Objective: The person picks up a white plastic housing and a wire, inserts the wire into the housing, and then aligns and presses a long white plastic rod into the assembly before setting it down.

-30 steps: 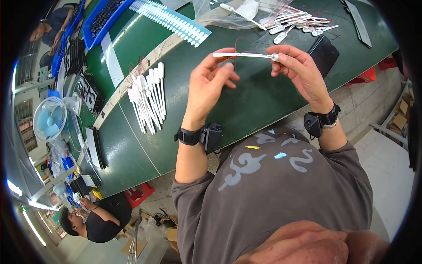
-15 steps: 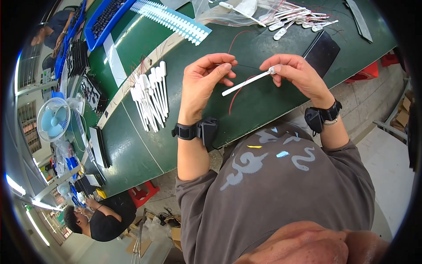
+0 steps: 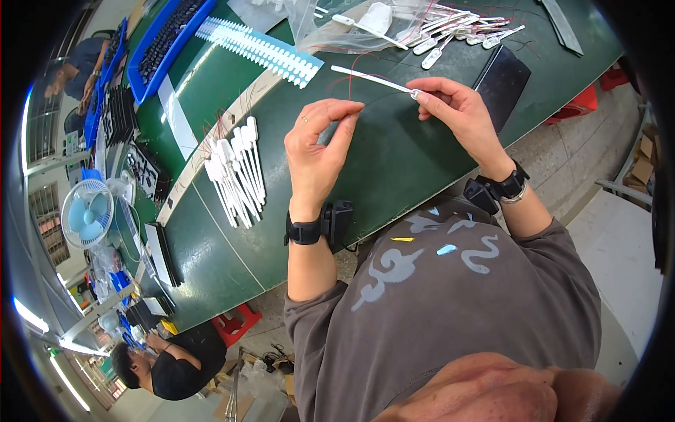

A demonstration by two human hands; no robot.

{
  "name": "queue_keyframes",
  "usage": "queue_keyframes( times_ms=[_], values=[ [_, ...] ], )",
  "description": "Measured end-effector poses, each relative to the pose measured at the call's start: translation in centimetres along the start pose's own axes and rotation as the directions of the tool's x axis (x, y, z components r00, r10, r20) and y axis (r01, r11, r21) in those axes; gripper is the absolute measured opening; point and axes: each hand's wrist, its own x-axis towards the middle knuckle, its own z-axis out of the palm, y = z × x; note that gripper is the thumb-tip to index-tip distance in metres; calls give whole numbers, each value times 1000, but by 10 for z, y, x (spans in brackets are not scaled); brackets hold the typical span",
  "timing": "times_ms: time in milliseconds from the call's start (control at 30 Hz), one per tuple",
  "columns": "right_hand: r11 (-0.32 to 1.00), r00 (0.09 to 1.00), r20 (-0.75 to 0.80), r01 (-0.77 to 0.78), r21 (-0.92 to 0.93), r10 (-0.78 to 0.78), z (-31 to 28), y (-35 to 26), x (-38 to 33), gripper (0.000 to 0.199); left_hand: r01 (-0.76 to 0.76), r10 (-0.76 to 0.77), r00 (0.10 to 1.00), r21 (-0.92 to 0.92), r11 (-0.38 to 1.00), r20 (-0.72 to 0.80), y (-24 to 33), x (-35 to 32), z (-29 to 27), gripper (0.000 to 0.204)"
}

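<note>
Between thumb and forefinger, my right hand [image 3: 460,126] pinches the wide end of a thin white plastic stick [image 3: 373,79]. The stick's narrow end points away to the upper left. My left hand [image 3: 315,151] has thumb and forefinger closed on a thin dark wire [image 3: 385,97] running across to the stick's held end. A loose red wire [image 3: 350,84] curves up between my hands and the stick. Left of my left hand lies a bundle of similar white sticks [image 3: 239,176] with wires trailing from their wide ends. Both hands are above the green table [image 3: 394,162].
More wired white sticks [image 3: 460,32] lie at the back beside a clear plastic bag [image 3: 330,32]. A dark flat case [image 3: 503,84] rests by my right hand. At the upper left are a sheet of white tabs [image 3: 260,53] and a blue tray [image 3: 140,84]. Two people work at left.
The stick has swung in my right hand: its narrow end pointed to the lower left and now points to the upper left. My left thumb and forefinger have drawn together.
</note>
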Motion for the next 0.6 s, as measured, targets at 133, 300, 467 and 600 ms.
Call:
queue_keyframes(
  times_ms=[133,300,467,600],
  values=[
    [997,995,65,-76,-6,76,3,1,1,24,25,-24,996,16,1000,-89,3,-1,9,14],
    [971,955,229,-147,-186,189,-3,-2,3,25,-194,232,966,274,942,-114,-11,6,8,16],
    [951,943,250,-265,160,221,-6,1,5,28,-38,160,903,297,954,-399,-18,7,4,17],
    [878,951,187,-302,371,248,-8,4,7,30,190,-280,902,-281,941,-329,-15,5,-3,20]
  ],
)
